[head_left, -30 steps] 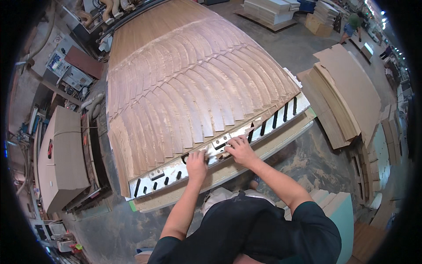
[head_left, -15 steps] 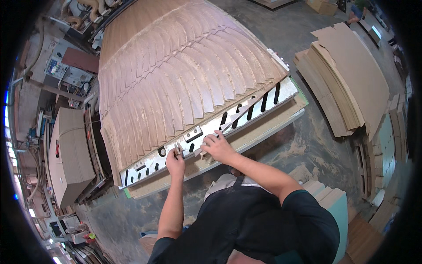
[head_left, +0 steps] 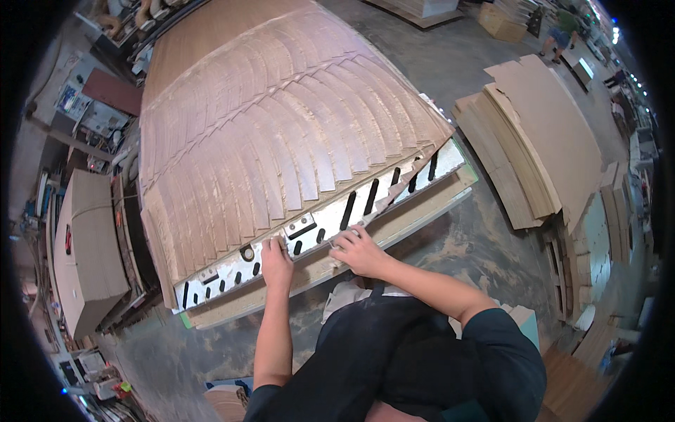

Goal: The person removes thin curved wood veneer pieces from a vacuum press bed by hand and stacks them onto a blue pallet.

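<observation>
My left hand (head_left: 278, 264) is closed in a pinch at the slotted metal strip (head_left: 320, 214), near a round hole. Whatever its fingers hold is mostly hidden. To its right, my right hand (head_left: 360, 252) has its fingers curled at the plate's near edge, on the lower end of a thin, ragged brown strip (head_left: 389, 198). This strip stretches from the fingers toward the far right, over several black slots. Beyond the metal, many curved wooden pieces (head_left: 281, 126) lie overlapped in rows across a large panel.
A pale board ledge (head_left: 418, 216) runs below the metal strip. Stacked curved boards (head_left: 517, 151) stand at the right. At the left is a block of large sheets (head_left: 95, 253). A person (head_left: 562, 32) is far off at the upper right.
The view has shifted, so the panel appears lower and further left. My left fingers have closed over the small piece they showed before. The brown strip's far end has changed shape, looking more crumpled.
</observation>
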Demonstrator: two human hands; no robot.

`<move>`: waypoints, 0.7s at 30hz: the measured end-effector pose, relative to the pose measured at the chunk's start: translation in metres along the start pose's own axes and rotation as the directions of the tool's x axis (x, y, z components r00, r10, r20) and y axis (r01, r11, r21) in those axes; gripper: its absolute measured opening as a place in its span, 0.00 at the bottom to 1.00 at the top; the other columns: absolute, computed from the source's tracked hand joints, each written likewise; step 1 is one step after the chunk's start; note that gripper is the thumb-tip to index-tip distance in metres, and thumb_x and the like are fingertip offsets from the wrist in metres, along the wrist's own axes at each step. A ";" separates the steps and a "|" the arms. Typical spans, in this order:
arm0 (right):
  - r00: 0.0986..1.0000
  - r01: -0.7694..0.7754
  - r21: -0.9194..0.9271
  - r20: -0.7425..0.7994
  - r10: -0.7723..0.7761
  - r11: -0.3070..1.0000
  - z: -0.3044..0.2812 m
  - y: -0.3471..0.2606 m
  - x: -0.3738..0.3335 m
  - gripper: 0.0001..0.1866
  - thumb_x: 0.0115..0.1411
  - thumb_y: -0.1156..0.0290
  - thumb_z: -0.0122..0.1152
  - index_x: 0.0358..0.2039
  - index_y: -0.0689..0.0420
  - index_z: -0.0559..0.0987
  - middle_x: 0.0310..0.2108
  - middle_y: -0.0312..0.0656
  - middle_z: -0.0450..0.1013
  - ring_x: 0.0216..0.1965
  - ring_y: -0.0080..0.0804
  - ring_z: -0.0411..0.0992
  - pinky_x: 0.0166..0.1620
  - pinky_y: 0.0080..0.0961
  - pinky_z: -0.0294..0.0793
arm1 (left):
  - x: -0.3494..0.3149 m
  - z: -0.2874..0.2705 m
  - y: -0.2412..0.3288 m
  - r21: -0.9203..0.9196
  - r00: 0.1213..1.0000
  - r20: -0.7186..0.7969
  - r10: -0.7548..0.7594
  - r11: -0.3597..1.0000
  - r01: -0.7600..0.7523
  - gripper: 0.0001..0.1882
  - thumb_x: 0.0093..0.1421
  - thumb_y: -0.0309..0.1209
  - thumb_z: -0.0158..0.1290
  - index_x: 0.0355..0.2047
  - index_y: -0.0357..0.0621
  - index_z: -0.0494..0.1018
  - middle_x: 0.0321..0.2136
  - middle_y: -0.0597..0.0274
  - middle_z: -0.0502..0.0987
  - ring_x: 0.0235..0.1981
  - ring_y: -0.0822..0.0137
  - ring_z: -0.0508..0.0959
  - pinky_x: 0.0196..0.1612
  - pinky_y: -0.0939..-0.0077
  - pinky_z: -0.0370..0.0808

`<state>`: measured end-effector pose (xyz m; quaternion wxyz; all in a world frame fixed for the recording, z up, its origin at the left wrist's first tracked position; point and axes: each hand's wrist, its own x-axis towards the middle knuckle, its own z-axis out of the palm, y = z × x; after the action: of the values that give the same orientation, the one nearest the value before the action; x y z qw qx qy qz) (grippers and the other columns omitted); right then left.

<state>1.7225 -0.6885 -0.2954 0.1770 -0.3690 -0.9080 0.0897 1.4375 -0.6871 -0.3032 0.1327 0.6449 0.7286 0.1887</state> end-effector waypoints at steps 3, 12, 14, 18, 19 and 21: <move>0.998 0.024 -0.020 0.054 -0.023 1.000 -0.012 0.018 -0.038 0.15 0.61 0.69 0.60 0.49 0.46 0.81 0.51 0.40 0.75 0.61 0.42 0.72 0.71 0.58 0.61 | 0.001 0.017 -0.024 -0.188 0.997 -0.067 -0.031 0.982 0.017 0.19 0.66 0.22 0.57 0.57 0.33 0.73 0.49 0.40 0.74 0.50 0.39 0.77 0.54 0.50 0.76; 0.990 0.086 0.025 0.108 -0.089 0.996 -0.030 0.036 -0.076 0.15 0.60 0.67 0.62 0.49 0.45 0.82 0.52 0.39 0.76 0.63 0.40 0.72 0.75 0.64 0.54 | -0.017 0.024 -0.029 -0.376 0.978 -0.074 -0.195 0.914 0.153 0.18 0.70 0.21 0.54 0.60 0.34 0.73 0.51 0.46 0.76 0.52 0.50 0.78 0.59 0.60 0.73; 0.991 0.105 0.019 0.084 -0.106 0.994 -0.023 0.040 -0.060 0.15 0.59 0.68 0.63 0.48 0.46 0.82 0.52 0.39 0.76 0.63 0.41 0.71 0.75 0.63 0.55 | -0.024 0.029 -0.027 -0.247 0.974 -0.162 -0.157 0.962 0.115 0.18 0.68 0.19 0.54 0.57 0.31 0.74 0.49 0.41 0.74 0.52 0.41 0.76 0.59 0.55 0.72; 0.993 0.115 0.063 0.026 -0.117 0.991 0.011 0.050 -0.013 0.14 0.60 0.71 0.62 0.47 0.46 0.82 0.50 0.40 0.76 0.62 0.40 0.71 0.71 0.59 0.61 | -0.032 0.034 -0.023 -0.319 0.904 -0.329 -0.272 0.933 0.165 0.21 0.67 0.19 0.55 0.61 0.33 0.73 0.50 0.42 0.74 0.53 0.43 0.76 0.60 0.54 0.72; 0.991 0.124 0.097 0.044 -0.128 0.988 0.012 0.054 -0.010 0.14 0.60 0.72 0.62 0.47 0.45 0.82 0.51 0.40 0.76 0.62 0.40 0.71 0.70 0.58 0.62 | -0.035 0.032 -0.017 -0.479 0.880 -0.297 -0.370 0.855 0.197 0.22 0.68 0.19 0.54 0.63 0.34 0.73 0.51 0.44 0.74 0.54 0.45 0.77 0.61 0.55 0.72; 0.980 0.199 0.185 -0.017 -0.199 0.962 -0.003 0.063 -0.016 0.15 0.61 0.72 0.61 0.48 0.44 0.82 0.52 0.40 0.76 0.63 0.39 0.71 0.71 0.58 0.62 | -0.058 0.037 -0.034 -0.404 0.853 -0.416 -0.316 0.904 0.138 0.22 0.70 0.21 0.53 0.64 0.35 0.73 0.52 0.44 0.74 0.53 0.46 0.77 0.61 0.56 0.72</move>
<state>1.7742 -0.6548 -0.3149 0.2179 -0.2576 -0.9283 0.1563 1.4315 -0.7437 -0.3545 0.0887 0.4517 0.7639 0.4524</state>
